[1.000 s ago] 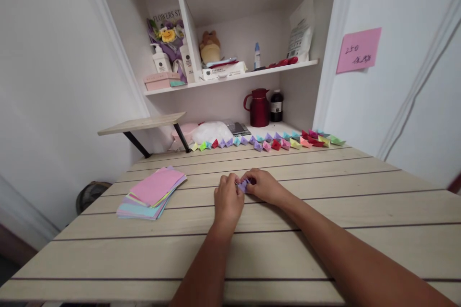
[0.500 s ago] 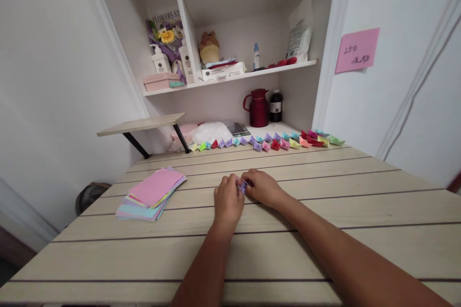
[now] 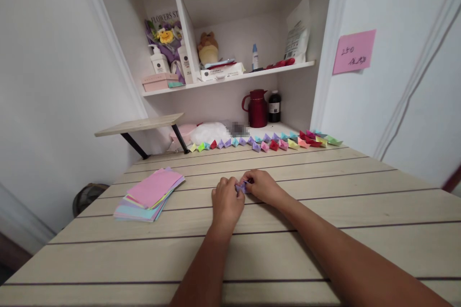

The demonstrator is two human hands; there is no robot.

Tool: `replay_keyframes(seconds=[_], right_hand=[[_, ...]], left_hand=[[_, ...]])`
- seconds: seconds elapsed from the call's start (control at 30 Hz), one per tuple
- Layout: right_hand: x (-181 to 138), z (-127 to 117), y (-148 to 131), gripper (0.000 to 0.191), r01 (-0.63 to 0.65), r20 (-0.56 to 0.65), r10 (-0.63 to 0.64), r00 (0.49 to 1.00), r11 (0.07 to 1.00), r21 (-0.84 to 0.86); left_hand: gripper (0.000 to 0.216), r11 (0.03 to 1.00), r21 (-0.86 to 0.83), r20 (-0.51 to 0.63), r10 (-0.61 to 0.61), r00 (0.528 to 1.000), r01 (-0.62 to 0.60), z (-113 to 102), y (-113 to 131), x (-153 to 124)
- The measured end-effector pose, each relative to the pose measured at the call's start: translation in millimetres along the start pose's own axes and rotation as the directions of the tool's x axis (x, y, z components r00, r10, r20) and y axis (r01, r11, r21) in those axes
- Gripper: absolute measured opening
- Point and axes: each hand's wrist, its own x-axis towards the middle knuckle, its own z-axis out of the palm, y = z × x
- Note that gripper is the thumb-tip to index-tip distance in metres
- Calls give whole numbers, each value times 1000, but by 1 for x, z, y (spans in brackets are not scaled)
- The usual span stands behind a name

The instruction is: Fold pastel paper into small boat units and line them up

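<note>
My left hand (image 3: 226, 199) and my right hand (image 3: 262, 185) meet at the middle of the wooden table (image 3: 252, 249). Both pinch a small purple folded paper piece (image 3: 242, 186) between their fingertips, just above the tabletop. Most of that piece is hidden by my fingers. A stack of coloured paper sheets (image 3: 150, 194), pink on top, lies to the left of my hands. A row of several small folded paper shapes (image 3: 266, 142) in many colours runs along the far edge of the table.
Behind the table stands a white shelf unit (image 3: 230, 74) with bottles, a box, a plush toy and a bag. A dark red jug (image 3: 257, 108) and a dark bottle (image 3: 274, 105) stand below. A small side board (image 3: 140, 123) juts out left. A pink note (image 3: 353, 52) hangs on the right wall.
My hands have stayed together on the purple piece, with only small finger movements. The view has shifted slightly.
</note>
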Motion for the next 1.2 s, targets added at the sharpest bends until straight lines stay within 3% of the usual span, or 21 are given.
replay_keyframes(seconds=[0.43,0.67,1.2], right_hand=[[0,2,4,18,36,-34,-35,999,999,31],[-1,5,5,39,37,-80,-38,996,999,-17],[-1,2,4,9,51,-10,-52,999,994,-100]], left_hand=[[13,1000,7,8,-12,1000,12,-4,-1,0],[22,999,37,-6,4,1000,-3,-7,1,-2],[27,997,75,27,9,1000,-11,-3,1,-3]])
